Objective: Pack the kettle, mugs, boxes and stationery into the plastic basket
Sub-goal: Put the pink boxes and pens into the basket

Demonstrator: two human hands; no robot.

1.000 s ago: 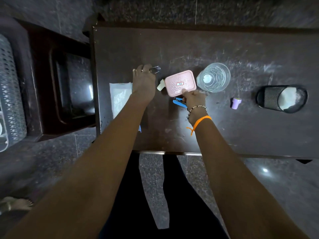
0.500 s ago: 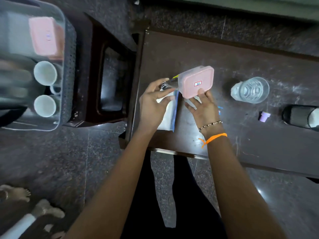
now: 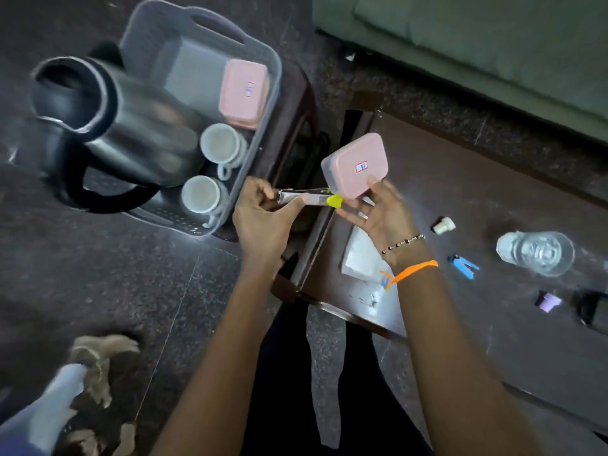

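Both hands have lifted off the bench since a second ago, when they were pressed down among the things there, and they now carry their loads toward the basket. Nearest, the left hand (image 3: 263, 222) hovers past the bench's left edge, its fingers (image 3: 289, 205) clamped on a metal stapler (image 3: 304, 196) with a yellow tip. Just beside it the right hand (image 3: 378, 215), with a bead bracelet and an orange thread at the wrist, holds a pink box (image 3: 353, 166) from below, fingers closed on its near edge; the box is tilted and clear of the bench (image 3: 493, 199). Under that wrist a white packet (image 3: 358, 255) lies on the bench. Further right lie a blue staple remover (image 3: 464, 263), a small cream cap (image 3: 444, 224), a clear glass (image 3: 536, 253), a little purple piece (image 3: 548, 301) and, at the frame edge, a black mesh holder (image 3: 592, 309). To the left, the grey basket (image 3: 263, 103) sits on a dark stool (image 3: 296, 126) beside the bench. Inside it stand two white mugs (image 3: 201, 194), one behind the other, and beyond them a second pink box (image 3: 245, 92) against the right wall. A steel kettle (image 3: 108, 126) with a black handle fills the basket's left part, blurred and looming large. Beyond the bench runs a green sofa (image 3: 493, 37).
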